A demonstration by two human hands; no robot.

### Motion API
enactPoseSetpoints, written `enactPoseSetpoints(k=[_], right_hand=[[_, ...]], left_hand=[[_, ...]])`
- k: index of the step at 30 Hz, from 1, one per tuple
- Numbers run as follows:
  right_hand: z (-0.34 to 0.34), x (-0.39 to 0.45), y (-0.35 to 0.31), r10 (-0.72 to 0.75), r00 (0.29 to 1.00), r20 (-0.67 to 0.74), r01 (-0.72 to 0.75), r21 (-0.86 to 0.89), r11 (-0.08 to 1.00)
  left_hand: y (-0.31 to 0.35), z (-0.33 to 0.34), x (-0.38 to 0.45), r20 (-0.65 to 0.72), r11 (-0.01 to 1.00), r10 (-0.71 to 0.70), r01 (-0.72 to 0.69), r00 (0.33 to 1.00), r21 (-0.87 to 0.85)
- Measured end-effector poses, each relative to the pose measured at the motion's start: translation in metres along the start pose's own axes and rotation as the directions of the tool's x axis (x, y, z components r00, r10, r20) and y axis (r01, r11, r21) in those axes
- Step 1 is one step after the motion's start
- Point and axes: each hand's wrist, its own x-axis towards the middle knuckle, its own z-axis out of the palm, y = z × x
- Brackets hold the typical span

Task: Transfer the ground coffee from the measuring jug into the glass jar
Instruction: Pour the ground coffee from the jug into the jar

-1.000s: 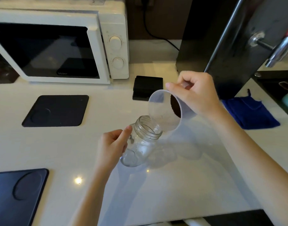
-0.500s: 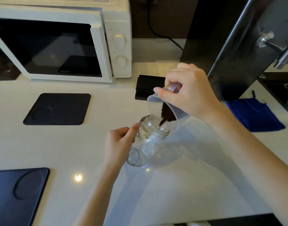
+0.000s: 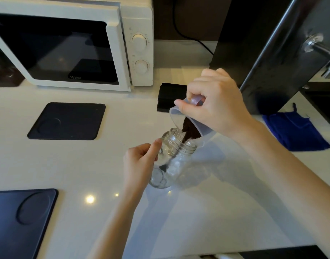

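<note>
A clear glass jar (image 3: 171, 161) stands on the white counter (image 3: 207, 212) near the middle of the view, tilted slightly. My left hand (image 3: 140, 161) grips its left side. My right hand (image 3: 214, 101) holds a translucent plastic measuring jug (image 3: 176, 118) by its handle, tipped steeply over the jar's mouth. Dark ground coffee (image 3: 188, 131) slides down the jug's wall and streams into the jar. A small dark heap shows inside the jar near the bottom.
A white microwave (image 3: 72, 43) stands at the back left. Black mats lie at left (image 3: 67, 121) and lower left (image 3: 20, 219). A black block (image 3: 169, 94) sits behind the jug. A blue cloth (image 3: 295, 131) lies at right, beside a dark machine (image 3: 268, 53).
My right hand tipped the jug further over the jar's mouth. The coffee slid from the jug's bottom down its wall and now falls into the jar. My left hand stayed on the jar.
</note>
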Motion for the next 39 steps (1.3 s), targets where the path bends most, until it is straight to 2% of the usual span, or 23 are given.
enactPoseSetpoints(k=[3, 8, 22, 39], right_hand=[[-0.001, 0.001, 0.0, 0.007, 1.0, 0.002, -0.007, 0.01, 1.0], [-0.001, 0.003, -0.006, -0.061, 0.998, 0.015, 0.061, -0.033, 0.998], [-0.002, 0.005, -0.008, -0.022, 0.999, 0.028, 0.022, -0.001, 1.0], [-0.003, 0.002, -0.011, -0.051, 0.999, 0.015, 0.051, -0.037, 0.998]], left_hand=[[0.0, 0.001, -0.001, 0.002, 1.0, -0.001, 0.001, 1.0, -0.021], [0.001, 0.003, 0.0, 0.017, 1.0, 0.01, -0.009, 1.0, -0.023], [-0.001, 0.002, -0.001, 0.005, 0.999, 0.025, -0.025, 1.0, -0.031], [0.001, 0.002, -0.002, -0.002, 1.0, 0.009, -0.009, 1.0, -0.03]])
